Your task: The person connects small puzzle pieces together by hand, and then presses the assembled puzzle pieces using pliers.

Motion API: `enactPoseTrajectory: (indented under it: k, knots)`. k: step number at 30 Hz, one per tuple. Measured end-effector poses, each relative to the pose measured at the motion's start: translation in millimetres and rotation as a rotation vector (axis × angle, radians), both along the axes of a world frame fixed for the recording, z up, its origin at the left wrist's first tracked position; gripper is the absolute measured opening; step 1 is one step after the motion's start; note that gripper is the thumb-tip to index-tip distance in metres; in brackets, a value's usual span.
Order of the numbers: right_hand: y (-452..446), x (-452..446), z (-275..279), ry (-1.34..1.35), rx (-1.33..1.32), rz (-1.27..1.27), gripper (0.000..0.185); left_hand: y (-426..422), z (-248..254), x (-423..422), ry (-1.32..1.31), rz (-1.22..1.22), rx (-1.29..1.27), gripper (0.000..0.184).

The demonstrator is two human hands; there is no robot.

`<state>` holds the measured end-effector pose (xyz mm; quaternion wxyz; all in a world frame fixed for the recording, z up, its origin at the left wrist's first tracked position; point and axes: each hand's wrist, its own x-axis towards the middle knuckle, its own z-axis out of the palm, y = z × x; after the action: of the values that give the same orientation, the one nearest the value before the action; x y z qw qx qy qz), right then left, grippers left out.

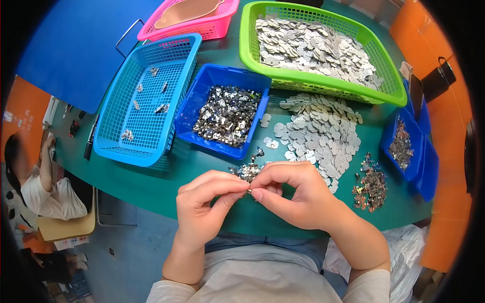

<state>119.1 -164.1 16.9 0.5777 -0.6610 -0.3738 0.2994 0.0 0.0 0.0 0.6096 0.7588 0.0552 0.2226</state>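
Note:
My left hand (209, 199) and my right hand (293, 194) meet over the front of the green table, thumbs and fingers pinched around a small metal part (249, 191). Most of that part is hidden by the fingertips. Just behind the fingers lies a little heap of small shiny metal parts (247, 171). Beyond it, a dark blue bin (183, 121) holds many similar metal parts. To the right of the bin spreads a pile of flat, pale grey pieces (326, 136), reaching close to my right hand.
A green basket (328, 83) full of flat pieces stands behind. A light blue basket (103, 131) holds a few assembled-looking pieces; a pink basket (217, 25) is farther back. At right are a small-parts pile (371, 187) and a blue bin (427, 171). A seated person (53, 192) is at left.

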Motion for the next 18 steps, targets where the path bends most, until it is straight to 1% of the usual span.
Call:
enactPoseTrajectory:
  k: [5, 9, 11, 18]
  knots:
    - [-2.3, 1.7, 4.4, 0.056, -0.037, 0.021, 0.006, -1.7, 2.6, 2.0, -0.033, -0.014, 0.069, 0.018]
    - [-2.6, 3.3, 2.4, 0.066, -0.043, 0.044, 0.007, 0.3, 2.3, 1.7, -0.048, -0.027, 0.079, 0.018]
    - [-2.6, 3.4, 1.9, 0.164, -0.029, 0.046, 0.008, 1.6, 2.3, 1.2, -0.052, -0.036, 0.084, 0.018]
    - [-2.6, 4.7, 6.9, 0.209, -0.065, 0.074, 0.008, 3.6, 1.4, 0.5, -0.086, -0.054, 0.096, 0.018]
